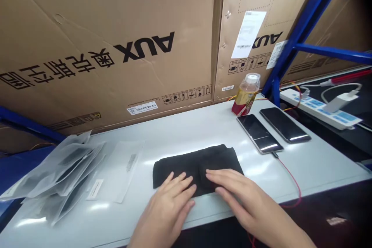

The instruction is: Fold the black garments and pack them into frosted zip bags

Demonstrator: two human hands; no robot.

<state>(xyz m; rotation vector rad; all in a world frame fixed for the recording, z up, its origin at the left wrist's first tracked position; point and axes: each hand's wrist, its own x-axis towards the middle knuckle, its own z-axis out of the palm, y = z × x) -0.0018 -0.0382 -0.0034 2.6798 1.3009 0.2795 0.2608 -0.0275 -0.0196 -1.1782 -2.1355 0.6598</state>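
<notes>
A black folded cloth lies flat near the front edge of the white table. My left hand rests on its lower left part, fingers stretched out and a little apart. On the right part of the cloth, my right hand lies with its fingers extended over a folded-over section. Neither hand grips anything that I can see. What kind of garment or fabric piece it is, the folds do not show.
Frosted plastic bags are piled at the left. At the right lie two phones, one with a red cable. A drink bottle stands behind them, before large cardboard boxes. A power strip sits beyond a blue frame.
</notes>
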